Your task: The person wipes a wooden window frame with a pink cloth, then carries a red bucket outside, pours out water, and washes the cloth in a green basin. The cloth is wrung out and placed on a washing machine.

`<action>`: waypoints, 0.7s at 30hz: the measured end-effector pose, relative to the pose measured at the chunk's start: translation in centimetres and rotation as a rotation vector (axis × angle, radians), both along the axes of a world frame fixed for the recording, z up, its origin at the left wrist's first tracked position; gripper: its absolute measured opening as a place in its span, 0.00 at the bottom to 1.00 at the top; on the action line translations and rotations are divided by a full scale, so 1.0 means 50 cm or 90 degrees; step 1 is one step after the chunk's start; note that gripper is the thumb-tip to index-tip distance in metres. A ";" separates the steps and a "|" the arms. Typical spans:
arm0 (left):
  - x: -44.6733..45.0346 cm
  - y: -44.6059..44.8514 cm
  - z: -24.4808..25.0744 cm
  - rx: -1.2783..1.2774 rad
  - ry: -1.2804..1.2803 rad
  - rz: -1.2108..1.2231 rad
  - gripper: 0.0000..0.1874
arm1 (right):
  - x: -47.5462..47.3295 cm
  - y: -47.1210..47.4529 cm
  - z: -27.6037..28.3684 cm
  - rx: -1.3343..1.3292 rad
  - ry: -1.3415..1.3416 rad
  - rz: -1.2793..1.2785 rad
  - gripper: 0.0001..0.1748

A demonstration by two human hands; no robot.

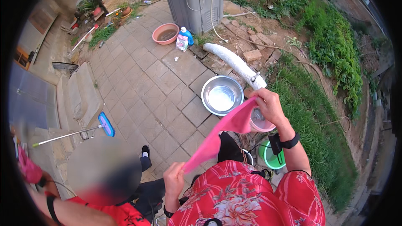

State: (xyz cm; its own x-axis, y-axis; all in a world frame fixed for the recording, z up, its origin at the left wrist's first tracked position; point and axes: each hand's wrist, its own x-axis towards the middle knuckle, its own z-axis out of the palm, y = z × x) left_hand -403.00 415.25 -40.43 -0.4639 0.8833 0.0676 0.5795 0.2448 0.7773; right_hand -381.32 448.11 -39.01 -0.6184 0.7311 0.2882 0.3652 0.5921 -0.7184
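Note:
A pink cloth is stretched slantwise in front of my body. My left hand grips its lower corner, close to my waist. Higher and to the right, my right hand pinches the opposite corner. Just beyond the cloth a shiny metal basin stands on the paving. Below my right hand is a pink bucket, partly hidden by the cloth and hand; something clear shows inside it. A green bucket stands by my right forearm.
A white-painted log lies beyond the metal basin. Farther off are a pink basin of murky water, a blue bottle and a grey washing machine. At left, a co-worker in red stands near a blue mop. Grass borders the right.

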 end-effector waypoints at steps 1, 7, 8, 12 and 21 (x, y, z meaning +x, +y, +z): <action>-0.038 0.067 0.000 0.019 0.028 0.038 0.13 | -0.007 0.065 0.003 0.009 0.017 -0.050 0.10; -0.236 0.428 0.018 0.140 0.209 0.079 0.07 | -0.102 0.316 0.026 0.144 -0.035 0.006 0.09; -0.273 0.479 0.027 0.126 0.229 0.013 0.05 | -0.117 0.358 0.035 0.130 -0.071 0.022 0.09; -0.418 0.674 0.074 0.219 0.113 0.129 0.05 | -0.188 0.517 0.076 0.178 -0.002 -0.046 0.10; -0.798 1.106 0.126 0.257 0.000 0.024 0.06 | -0.438 0.787 0.131 0.097 0.063 -0.187 0.06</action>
State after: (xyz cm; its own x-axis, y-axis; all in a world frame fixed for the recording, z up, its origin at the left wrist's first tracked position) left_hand -442.90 470.55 -34.12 -0.4951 0.7687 0.4050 0.5756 -0.0590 0.8156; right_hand -403.20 487.44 -32.44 -0.3518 0.8178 0.4554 0.4686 0.5750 -0.6706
